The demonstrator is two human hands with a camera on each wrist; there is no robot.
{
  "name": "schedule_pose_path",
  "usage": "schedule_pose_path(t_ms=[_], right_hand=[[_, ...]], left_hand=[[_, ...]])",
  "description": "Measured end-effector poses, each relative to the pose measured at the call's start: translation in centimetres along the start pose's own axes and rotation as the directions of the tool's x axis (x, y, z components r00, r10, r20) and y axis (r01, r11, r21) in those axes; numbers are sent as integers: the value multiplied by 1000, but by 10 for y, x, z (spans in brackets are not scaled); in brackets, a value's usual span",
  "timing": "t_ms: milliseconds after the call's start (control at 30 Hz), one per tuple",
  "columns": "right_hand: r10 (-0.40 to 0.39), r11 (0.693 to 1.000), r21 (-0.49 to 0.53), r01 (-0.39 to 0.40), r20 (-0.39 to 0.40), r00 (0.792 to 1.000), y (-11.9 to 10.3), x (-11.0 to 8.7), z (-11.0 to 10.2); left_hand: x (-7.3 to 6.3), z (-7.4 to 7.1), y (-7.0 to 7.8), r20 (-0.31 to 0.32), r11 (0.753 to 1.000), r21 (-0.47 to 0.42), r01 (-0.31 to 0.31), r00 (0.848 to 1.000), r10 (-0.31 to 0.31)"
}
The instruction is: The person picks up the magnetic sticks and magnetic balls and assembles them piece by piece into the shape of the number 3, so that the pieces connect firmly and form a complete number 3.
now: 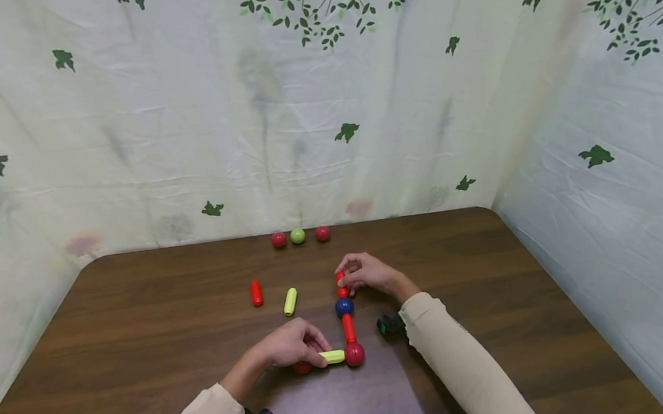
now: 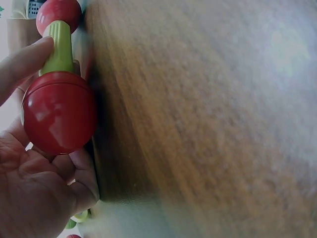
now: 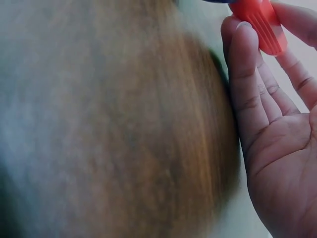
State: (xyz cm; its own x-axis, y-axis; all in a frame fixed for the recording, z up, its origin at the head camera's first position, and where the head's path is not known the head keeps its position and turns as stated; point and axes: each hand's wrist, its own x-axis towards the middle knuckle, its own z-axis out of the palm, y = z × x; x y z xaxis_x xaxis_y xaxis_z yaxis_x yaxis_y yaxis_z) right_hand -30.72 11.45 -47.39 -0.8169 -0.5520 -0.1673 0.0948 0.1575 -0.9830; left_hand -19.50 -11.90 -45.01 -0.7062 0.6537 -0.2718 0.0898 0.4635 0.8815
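An L-shaped chain of balls and ribbed sticks lies on the table. My left hand [image 1: 291, 343] pinches its yellow-green stick [image 2: 60, 47], which joins a near red ball [image 2: 59, 114] to a corner red ball [image 1: 354, 354]. From that corner a red stick [image 1: 349, 328] runs away from me to a blue ball [image 1: 344, 306]. Beyond the blue ball, my right hand [image 1: 374, 273] holds another red stick [image 3: 260, 25] between thumb and fingers. This stick's free end shows in the right wrist view. In the head view the left fingers partly cover the near red ball.
Left of the chain, a loose red stick [image 1: 257, 294] and a loose yellow-green stick [image 1: 290, 301] lie on the brown table [image 1: 170, 326]. Along the far edge sit a red ball [image 1: 278, 240], a green ball [image 1: 297, 236] and another red ball [image 1: 322, 233]. Behind hangs a leaf-patterned cloth [image 1: 193, 114].
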Motion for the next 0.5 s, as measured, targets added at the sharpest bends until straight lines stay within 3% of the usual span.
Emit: schedule_pose_path(t_ms=[500], right_hand=[[16, 997, -81, -16, -6, 1000, -3, 2, 4]], left_hand=[[-1, 1, 1, 0, 1000, -2, 1, 1000, -1]])
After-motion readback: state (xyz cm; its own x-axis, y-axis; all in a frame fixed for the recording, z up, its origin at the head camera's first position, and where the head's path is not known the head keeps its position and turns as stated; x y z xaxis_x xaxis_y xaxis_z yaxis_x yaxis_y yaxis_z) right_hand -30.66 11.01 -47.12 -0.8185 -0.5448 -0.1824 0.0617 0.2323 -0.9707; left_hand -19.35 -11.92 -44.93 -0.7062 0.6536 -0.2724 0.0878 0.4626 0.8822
